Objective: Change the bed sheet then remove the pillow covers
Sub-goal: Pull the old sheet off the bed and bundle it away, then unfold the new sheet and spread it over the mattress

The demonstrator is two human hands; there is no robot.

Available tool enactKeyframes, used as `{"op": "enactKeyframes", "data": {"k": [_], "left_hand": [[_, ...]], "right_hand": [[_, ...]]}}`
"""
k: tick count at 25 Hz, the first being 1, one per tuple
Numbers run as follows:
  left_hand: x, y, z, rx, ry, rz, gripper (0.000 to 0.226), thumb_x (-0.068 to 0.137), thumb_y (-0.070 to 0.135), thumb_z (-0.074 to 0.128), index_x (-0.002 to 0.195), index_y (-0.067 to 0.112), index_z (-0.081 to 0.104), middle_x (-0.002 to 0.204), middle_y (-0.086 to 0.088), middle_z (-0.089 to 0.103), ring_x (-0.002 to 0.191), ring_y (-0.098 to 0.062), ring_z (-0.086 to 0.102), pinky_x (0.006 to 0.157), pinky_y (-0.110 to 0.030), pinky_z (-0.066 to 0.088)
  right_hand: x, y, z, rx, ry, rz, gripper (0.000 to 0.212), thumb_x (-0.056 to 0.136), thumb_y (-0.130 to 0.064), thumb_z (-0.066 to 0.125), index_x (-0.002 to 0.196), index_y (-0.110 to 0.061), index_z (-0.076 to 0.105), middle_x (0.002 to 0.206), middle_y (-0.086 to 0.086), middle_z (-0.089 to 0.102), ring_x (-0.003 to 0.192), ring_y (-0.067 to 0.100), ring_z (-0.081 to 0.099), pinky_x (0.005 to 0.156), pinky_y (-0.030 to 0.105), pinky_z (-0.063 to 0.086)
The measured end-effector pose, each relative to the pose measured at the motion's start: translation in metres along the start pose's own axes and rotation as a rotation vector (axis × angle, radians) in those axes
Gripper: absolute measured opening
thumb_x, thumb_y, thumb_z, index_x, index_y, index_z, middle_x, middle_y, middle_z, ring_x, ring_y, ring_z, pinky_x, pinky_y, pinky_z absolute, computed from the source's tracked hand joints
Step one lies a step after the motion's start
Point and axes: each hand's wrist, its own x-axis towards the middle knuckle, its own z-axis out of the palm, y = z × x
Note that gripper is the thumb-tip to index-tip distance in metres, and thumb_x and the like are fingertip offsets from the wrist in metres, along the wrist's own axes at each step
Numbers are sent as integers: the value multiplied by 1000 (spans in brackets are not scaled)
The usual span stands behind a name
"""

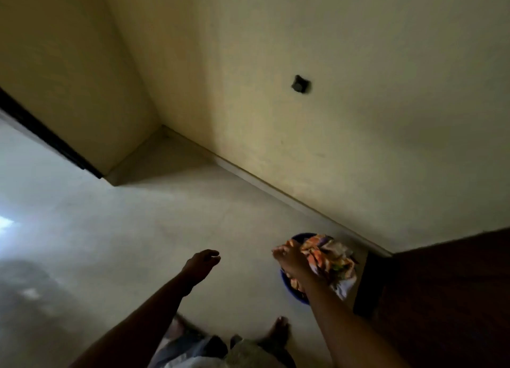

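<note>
**Bed linen being stowed in a basin: detail of the carrying hand**

Bed linen, a crumpled bundle printed in orange, white and purple, sits heaped in a blue basin on the pale floor. The basin stands just beside the foot of the yellow wall and close to a dark brown panel; whether that panel is bed frame or door cannot be told. The bundle rises above the rim and a white fold hangs over the near right side. No bed or pillow is in view.

Right hand: lies on the left of the bundle, fingers curled round a fold of the fabric. Motion blur hides the exact hold. Left hand: held out over bare floor, well apart from the basin, fingers loosely bent and gripping nothing. A bare foot stands near the basin.

Step in hand, as judged: putting stripped linen away, which suggests the task is near its end or between its two parts.

To do it well:
- press the heap down at its centre, so that it settles below the rim;
- bring the free hand across to tuck in the overhanging fold, which could otherwise drag on the floor;
- let go only once the bundle rests steadily.
</note>
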Motion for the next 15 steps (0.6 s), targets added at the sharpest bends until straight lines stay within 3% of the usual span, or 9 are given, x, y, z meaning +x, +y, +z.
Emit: {"op": "enactKeyframes", "data": {"k": [3,8,10,12,15], "left_hand": [[-12,-66,-105,-123,135,-40,31,93,28,55,121,15,59,120,-17,61,114,-30,55,94,-45,45],[-66,-196,-248,-457,468,-144,32,96,17,49,123,1,55,125,-19,57,116,-34,53,97,-44,42],[-88,-241,-275,-601,550,-185,34,97,17,46,127,2,52,124,-16,56,108,-29,54,83,-34,46],[-97,-273,-288,-749,576,-220,35,98,20,45,130,8,49,123,-13,56,97,-22,51,66,-26,38],[-98,-310,-323,-959,634,-243,37,98,23,45,134,14,44,119,-6,53,102,-19,46,81,-30,33]], "right_hand": [[6,-102,52,-54,-71,-125,31,93,-34,53,114,-13,64,122,5,63,116,21,55,90,25,40],[-6,-285,150,-119,-220,-391,26,91,-33,57,110,-16,65,115,1,65,107,15,58,79,20,40],[-11,-346,188,-169,-298,-476,26,91,-31,57,110,-15,64,110,1,64,100,14,57,76,19,38],[-13,-392,218,-219,-353,-541,26,91,-30,57,112,-15,63,106,0,63,94,12,55,75,19,38],[-1,-465,271,-274,-440,-621,27,91,-29,58,114,-15,62,109,1,62,98,12,56,77,21,41]]}}
